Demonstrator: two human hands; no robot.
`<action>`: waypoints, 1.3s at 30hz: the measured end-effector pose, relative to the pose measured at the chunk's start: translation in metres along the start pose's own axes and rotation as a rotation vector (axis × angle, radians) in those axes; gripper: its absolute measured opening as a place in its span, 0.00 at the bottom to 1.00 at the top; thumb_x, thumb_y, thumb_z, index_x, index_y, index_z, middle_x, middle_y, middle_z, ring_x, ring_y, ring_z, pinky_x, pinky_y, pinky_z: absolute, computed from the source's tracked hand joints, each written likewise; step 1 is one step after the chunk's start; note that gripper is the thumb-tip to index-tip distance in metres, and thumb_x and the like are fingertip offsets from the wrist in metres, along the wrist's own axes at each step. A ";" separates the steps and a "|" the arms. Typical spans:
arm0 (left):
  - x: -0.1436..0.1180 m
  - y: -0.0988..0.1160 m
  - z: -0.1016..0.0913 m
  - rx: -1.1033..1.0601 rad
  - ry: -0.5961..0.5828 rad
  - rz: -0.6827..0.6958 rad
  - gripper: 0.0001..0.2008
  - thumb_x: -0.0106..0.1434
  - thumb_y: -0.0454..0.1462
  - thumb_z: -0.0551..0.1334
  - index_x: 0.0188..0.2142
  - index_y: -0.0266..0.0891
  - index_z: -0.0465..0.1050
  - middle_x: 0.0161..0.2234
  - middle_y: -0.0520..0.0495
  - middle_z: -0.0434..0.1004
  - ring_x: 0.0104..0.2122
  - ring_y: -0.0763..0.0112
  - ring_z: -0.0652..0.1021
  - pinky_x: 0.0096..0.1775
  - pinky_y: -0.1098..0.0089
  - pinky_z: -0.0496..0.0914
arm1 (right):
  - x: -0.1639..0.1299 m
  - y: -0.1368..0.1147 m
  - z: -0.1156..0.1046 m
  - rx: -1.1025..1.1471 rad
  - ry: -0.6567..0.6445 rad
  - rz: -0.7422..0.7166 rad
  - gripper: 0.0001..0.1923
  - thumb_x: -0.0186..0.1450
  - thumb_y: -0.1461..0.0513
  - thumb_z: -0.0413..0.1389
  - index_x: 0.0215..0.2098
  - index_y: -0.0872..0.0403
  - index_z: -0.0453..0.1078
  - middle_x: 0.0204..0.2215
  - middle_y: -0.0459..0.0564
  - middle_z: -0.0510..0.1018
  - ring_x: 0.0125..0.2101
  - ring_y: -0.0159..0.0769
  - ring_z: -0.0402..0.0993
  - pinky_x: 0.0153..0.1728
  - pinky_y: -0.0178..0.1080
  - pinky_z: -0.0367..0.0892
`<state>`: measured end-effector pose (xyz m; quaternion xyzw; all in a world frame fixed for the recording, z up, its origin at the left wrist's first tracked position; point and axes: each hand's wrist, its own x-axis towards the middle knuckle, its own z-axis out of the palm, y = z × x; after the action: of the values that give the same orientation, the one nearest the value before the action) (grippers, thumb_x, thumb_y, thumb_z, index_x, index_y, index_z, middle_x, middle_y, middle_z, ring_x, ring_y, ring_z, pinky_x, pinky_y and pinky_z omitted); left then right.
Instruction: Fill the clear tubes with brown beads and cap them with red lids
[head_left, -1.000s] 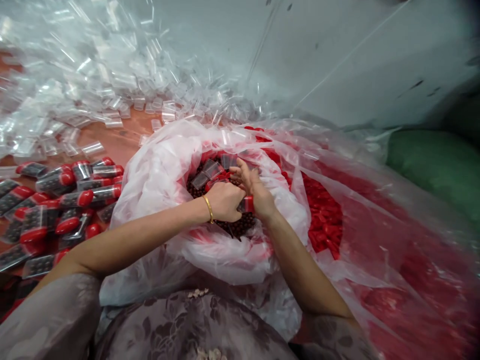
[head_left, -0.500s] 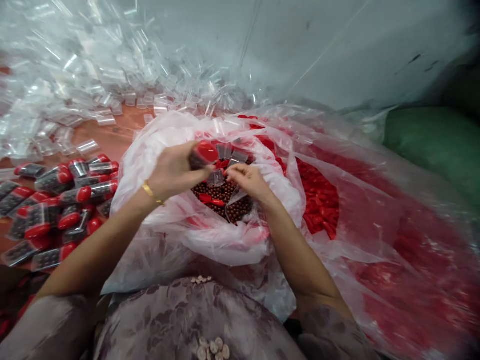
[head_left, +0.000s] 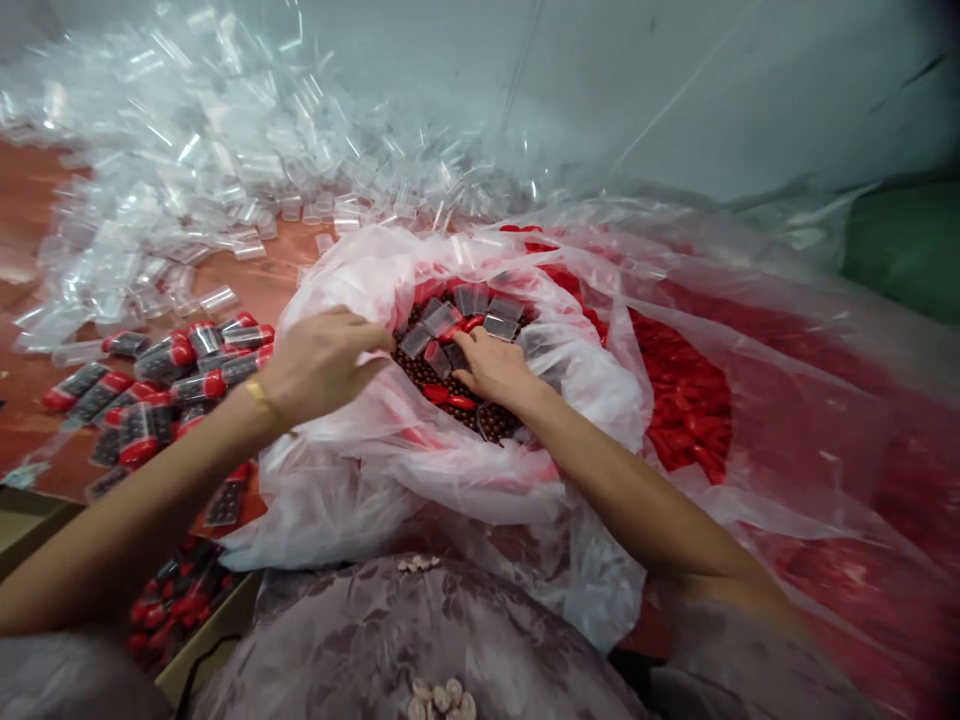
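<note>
Left hand (head_left: 319,362): forearm stretched in from the near left, grip curled over the left rim of the white plastic bag (head_left: 352,300); whether anything is pinched cannot be told. Right hand (head_left: 491,368): palm down inside the bag, fingers spread on brown beads (head_left: 435,378) beside clear tubes (head_left: 450,320) and red caps (head_left: 450,397). Fingertips partly hidden. Filled capped tubes (head_left: 150,385) heaped on the floor, left.

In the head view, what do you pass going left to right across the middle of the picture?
Filled red-capped tubes → left hand → empty clear tubes on the brown beads → right hand → red caps in the clear bag → green sack.
</note>
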<state>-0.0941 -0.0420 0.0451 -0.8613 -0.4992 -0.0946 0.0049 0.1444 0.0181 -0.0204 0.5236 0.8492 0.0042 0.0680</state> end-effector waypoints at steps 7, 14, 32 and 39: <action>0.079 0.048 0.035 0.154 -0.389 0.102 0.13 0.61 0.30 0.53 0.41 0.34 0.75 0.38 0.36 0.78 0.42 0.57 0.77 0.37 0.67 0.67 | -0.002 0.021 -0.002 0.227 -0.062 0.070 0.24 0.57 0.62 0.54 0.53 0.54 0.61 0.48 0.55 0.73 0.47 0.44 0.71 0.41 0.40 0.65; 0.099 0.047 0.060 0.186 -0.560 0.149 0.11 0.59 0.34 0.58 0.39 0.35 0.76 0.39 0.37 0.79 0.42 0.60 0.77 0.40 0.69 0.69 | -0.008 0.018 -0.007 0.117 -0.068 0.125 0.26 0.60 0.64 0.52 0.57 0.55 0.59 0.51 0.60 0.70 0.46 0.47 0.70 0.40 0.42 0.66; 0.135 0.064 0.093 -0.245 -0.701 -0.217 0.13 0.57 0.37 0.58 0.37 0.31 0.76 0.37 0.37 0.80 0.38 0.62 0.80 0.37 0.72 0.73 | -0.021 0.016 -0.018 0.261 -0.202 -0.301 0.12 0.56 0.62 0.50 0.31 0.54 0.76 0.25 0.50 0.79 0.24 0.35 0.71 0.24 0.35 0.53; 0.131 0.061 0.093 -0.419 -0.857 -0.230 0.13 0.63 0.37 0.53 0.42 0.33 0.72 0.32 0.44 0.81 0.25 0.75 0.79 0.28 0.77 0.72 | -0.029 0.053 -0.011 0.638 0.279 0.196 0.13 0.56 0.62 0.47 0.31 0.55 0.73 0.18 0.44 0.69 0.19 0.30 0.61 0.23 0.33 0.51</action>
<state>0.0368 0.0496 -0.0185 -0.7444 -0.5185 0.1702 -0.3847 0.2030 0.0175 -0.0022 0.5920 0.7546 -0.1829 -0.2161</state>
